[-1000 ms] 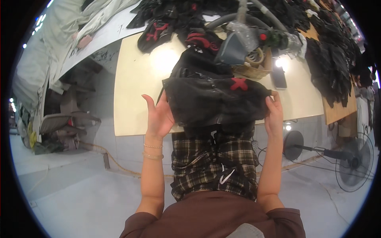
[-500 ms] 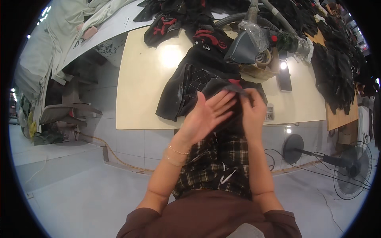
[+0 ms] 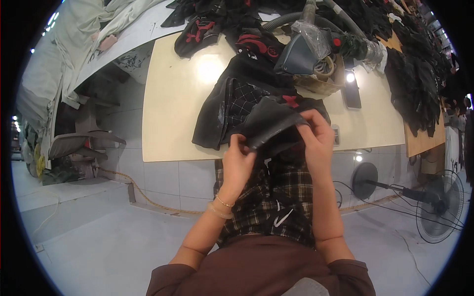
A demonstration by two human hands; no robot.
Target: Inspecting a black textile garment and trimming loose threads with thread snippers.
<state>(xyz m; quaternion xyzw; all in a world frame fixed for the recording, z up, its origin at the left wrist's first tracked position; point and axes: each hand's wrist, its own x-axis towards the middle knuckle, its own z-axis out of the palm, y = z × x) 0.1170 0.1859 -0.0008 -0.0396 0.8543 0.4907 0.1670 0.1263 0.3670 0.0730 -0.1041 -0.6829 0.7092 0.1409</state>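
Note:
A black garment (image 3: pixel 211 111) with a white-grid patterned panel and red marks lies over the front edge of the cream table. One dark flap of it is stretched between my hands, with pale streaks along its surface. My left hand (image 3: pixel 239 160), with bracelets at the wrist, pinches the flap's lower left corner. At the flap's right end, my right hand (image 3: pixel 317 134) grips it between thumb and fingers. Below my hands, part of the garment hangs down near my lap, where the cloth is hard to tell apart from my checked trousers.
A grey machine head (image 3: pixel 296 55) with hoses stands behind the garment, beside a tan box (image 3: pixel 321 85). A phone (image 3: pixel 352 93) lies to the right. Dark garments pile up (image 3: pixel 414 93) at the far right. A fan (image 3: pixel 439 207) stands on the floor.
My left hand has gone from open, fingers spread, to pinching the flap's left corner, lower down. The flap is now spread flat between both hands. My right hand keeps its grip.

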